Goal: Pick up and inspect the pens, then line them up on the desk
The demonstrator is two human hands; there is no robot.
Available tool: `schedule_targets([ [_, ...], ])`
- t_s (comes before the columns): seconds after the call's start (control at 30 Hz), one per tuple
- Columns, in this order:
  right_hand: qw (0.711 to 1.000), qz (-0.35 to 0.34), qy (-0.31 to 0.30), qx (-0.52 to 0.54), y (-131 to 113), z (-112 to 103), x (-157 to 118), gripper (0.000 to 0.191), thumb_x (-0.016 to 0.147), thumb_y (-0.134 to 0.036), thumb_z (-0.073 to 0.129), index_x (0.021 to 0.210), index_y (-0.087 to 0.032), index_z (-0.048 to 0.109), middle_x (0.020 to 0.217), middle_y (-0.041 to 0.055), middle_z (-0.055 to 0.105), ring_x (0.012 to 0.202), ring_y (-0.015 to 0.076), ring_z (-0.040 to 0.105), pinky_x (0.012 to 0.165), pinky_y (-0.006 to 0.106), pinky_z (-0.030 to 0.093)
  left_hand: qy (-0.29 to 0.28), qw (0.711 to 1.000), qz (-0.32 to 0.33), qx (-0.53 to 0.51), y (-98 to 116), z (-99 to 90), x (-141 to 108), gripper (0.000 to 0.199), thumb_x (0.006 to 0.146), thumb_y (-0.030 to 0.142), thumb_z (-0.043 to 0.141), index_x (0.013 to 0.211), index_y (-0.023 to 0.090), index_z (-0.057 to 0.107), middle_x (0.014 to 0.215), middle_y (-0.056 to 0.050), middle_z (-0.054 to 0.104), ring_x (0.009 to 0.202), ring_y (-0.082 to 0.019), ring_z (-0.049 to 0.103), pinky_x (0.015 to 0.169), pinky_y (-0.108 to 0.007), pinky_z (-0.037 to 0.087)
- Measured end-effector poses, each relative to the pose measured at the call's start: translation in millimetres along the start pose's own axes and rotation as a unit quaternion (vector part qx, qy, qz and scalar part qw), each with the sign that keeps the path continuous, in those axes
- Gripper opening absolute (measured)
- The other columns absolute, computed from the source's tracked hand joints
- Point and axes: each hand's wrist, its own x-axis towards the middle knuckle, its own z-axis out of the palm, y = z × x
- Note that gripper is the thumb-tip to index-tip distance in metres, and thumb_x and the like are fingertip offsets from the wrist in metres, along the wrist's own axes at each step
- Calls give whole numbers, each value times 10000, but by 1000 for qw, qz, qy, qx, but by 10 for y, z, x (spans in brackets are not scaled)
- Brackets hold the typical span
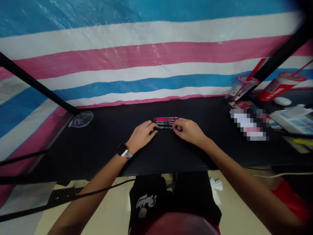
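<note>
A row of several pens lies side by side on the black tabletop (107, 143), pointing left to right. The pink pens (166, 118) are at the far side, and grey and dark ones (165, 123) are nearer me. My left hand (142, 135), with a watch on its wrist, has its fingers closed at the left end of the nearest pen (165, 127). At that pen's other end, my right hand (190, 131) is curled, thumb and finger pinched on it. Its right end is partly hidden by my fingers.
A clear plastic lid (82, 119) lies at the back left. Two drink cups with straws, a clear one (241, 87) and a red-and-white one (278, 87), stand at the back right near a white mouse (282, 101). Black frame poles (36, 83) rise at both sides before a striped sheet (146, 55).
</note>
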Motion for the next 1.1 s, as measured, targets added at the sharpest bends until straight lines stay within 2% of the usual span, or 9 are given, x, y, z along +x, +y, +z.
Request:
schedule_targets([
  [0.1, 999, -36, 9, 30, 45, 12, -13, 105, 915, -141, 745, 934, -228, 801, 1058, 58, 756, 799, 190, 667, 714, 315, 453, 15, 1000, 12, 14, -2, -7, 20, 93, 1079, 236, 675, 1161, 234, 719, 1107, -65, 706, 1009, -255, 676, 883, -401, 587],
  [0.2, 998, -46, -4, 47, 62, -2, -23, 116, 914, -134, 740, 948, -230, 795, 1059, 45, 772, 784, 182, 667, 722, 316, 464, 11, 999, 32, 13, -8, -22, 45, 43, 1075, 243, 682, 1104, 238, 713, 1141, -64, 739, 1035, -266, 672, 926, -429, 576],
  [0.33, 998, -44, -23, 50, 63, -19, -40, 178, 906, -136, 739, 1036, -241, 799, 1080, 37, 784, 762, 170, 651, 725, 316, 461, 1, 1000, 28, 4, 4, -12, 57, 137, 1079, 241, 672, 1210, 230, 711, 1075, -57, 755, 1006, -272, 666, 939, -450, 566],
  [0.5, 987, -64, -8, 147, 79, -69, -5, 142, 878, -167, 738, 969, -229, 828, 930, 25, 761, 688, 146, 584, 678, 305, 439, 23, 998, 45, -32, -9, -19, 71, 120, 1094, 248, 627, 1134, 225, 739, 1090, -73, 728, 1005, -264, 655, 928, -439, 562],
  [0.63, 948, 6, 69, 310, 134, -116, 182, 171, 915, -360, 807, 1008, -237, 882, 816, 27, 744, 644, 147, 548, 617, 309, 422, 95, 986, -7, -139, -104, -10, 269, 92, 1074, 204, 624, 1087, 241, 707, 1026, -39, 729, 953, -216, 687, 870, -372, 561],
  [0.73, 885, 85, 109, 445, 233, -107, 408, 274, 898, -463, 843, 1042, -235, 890, 787, 35, 746, 624, 148, 577, 560, 300, 436, 159, 962, -40, -219, -212, 47, 516, 88, 1050, 189, 654, 1101, 241, 704, 985, -19, 764, 842, -175, 709, 807, -331, 562],
  [0.83, 832, 126, 124, 525, 356, -66, 616, 301, 789, -433, 935, 999, -226, 874, 838, 48, 771, 636, 148, 617, 542, 297, 487, 191, 951, -53, -238, -332, 127, 734, 103, 1041, 200, 676, 1115, 245, 733, 1001, -29, 799, 814, -174, 726, 779, -329, 564],
  [0.93, 824, 136, 137, 532, 449, -6, 735, 321, 754, -425, 955, 977, -212, 865, 890, 74, 799, 666, 156, 656, 549, 299, 525, 195, 943, -67, -261, -447, 215, 871, 86, 1056, 260, 683, 1114, 247, 745, 1053, -46, 819, 839, -182, 744, 798, -340, 578],
  [1.1, 827, 137, 137, 528, 510, 121, 758, 301, 751, -409, 944, 942, -193, 861, 911, 92, 815, 683, 160, 674, 569, 310, 545, 180, 940, -77, -279, -548, 349, 935, 139, 1118, 276, 561, 1029, 250, 665, 927, -34, 775, 863, -191, 716, 852, -361, 550],
])
